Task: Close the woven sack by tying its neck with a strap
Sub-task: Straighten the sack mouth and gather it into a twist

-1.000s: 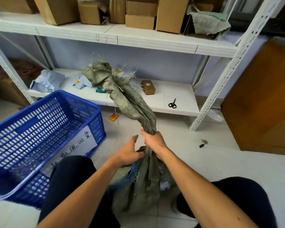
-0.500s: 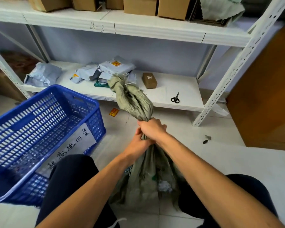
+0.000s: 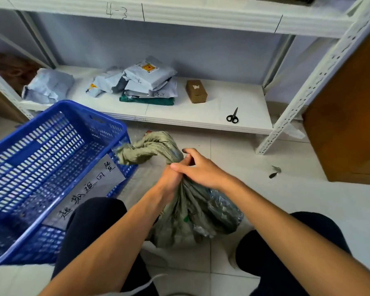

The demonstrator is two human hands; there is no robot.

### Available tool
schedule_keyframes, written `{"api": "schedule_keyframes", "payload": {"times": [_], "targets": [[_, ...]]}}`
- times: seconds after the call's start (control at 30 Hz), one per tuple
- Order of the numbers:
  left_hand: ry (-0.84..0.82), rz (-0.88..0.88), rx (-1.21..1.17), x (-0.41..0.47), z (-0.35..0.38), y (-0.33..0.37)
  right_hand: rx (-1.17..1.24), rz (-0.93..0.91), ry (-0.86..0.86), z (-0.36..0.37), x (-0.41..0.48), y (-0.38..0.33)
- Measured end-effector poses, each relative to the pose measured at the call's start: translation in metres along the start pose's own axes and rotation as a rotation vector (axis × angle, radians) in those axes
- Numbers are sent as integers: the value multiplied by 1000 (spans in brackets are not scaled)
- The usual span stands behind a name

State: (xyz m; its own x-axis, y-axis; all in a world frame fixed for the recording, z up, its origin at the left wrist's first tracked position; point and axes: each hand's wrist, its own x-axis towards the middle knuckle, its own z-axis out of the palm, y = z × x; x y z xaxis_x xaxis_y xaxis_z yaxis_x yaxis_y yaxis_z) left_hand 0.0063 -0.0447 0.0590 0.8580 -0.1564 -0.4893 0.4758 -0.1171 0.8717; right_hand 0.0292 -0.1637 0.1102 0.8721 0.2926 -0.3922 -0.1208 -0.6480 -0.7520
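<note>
Head view, looking down between the person's knees: the woven sack [image 3: 192,218] sits on the tiled floor [image 3: 308,201], grey-green and crumpled, its body bulging between the dark trouser legs. The neck is gathered into a tight bunch right at the middle of the picture, and the loose top of the sack flops over to the left, its frayed end touching the wall of the blue basket [image 3: 51,159].

The left hand [image 3: 169,182] comes up from below and its grip is wrapped round the gathered neck, fist shut on the fabric. The right hand [image 3: 198,169] lies across the top of the left, palm down on the bunch; its fingers [image 3: 188,151] are spread and half straight, resting against the cloth rather than clamped round it, so that grip is loose and open. A pale strip [image 3: 143,285] lies at the bottom edge near the left leg; whether it is the strap, I cannot tell.

Around them: the basket stands tilted on the left with a handwritten paper label [image 3: 90,186] on its side. On the low shelf [image 3: 201,116] behind lie grey mail bags [image 3: 150,82], a small cardboard box [image 3: 196,91] and black scissors [image 3: 232,116]. A brown cardboard panel [image 3: 350,107] leans at the right.
</note>
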Motion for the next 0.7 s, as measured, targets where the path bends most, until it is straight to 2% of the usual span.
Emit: {"api": "schedule_keyframes", "payload": {"times": [0.07,0.17,0.37,0.53,0.6,0.7], "targets": [[75,64,-168,14,-2,-1,69,-3,29,5,2,15],[59,73,-148,21,18,3,133,40,49,9,9,29],[108,207,270,11,29,8,186,121,43,-1,17,36],[82,62,523,16,38,8,92,196,114,8,29,36],[67,91,580,23,37,7,21,164,135,9,34,36],[11,11,683,34,33,3,-102,108,108,9,37,35]]}}
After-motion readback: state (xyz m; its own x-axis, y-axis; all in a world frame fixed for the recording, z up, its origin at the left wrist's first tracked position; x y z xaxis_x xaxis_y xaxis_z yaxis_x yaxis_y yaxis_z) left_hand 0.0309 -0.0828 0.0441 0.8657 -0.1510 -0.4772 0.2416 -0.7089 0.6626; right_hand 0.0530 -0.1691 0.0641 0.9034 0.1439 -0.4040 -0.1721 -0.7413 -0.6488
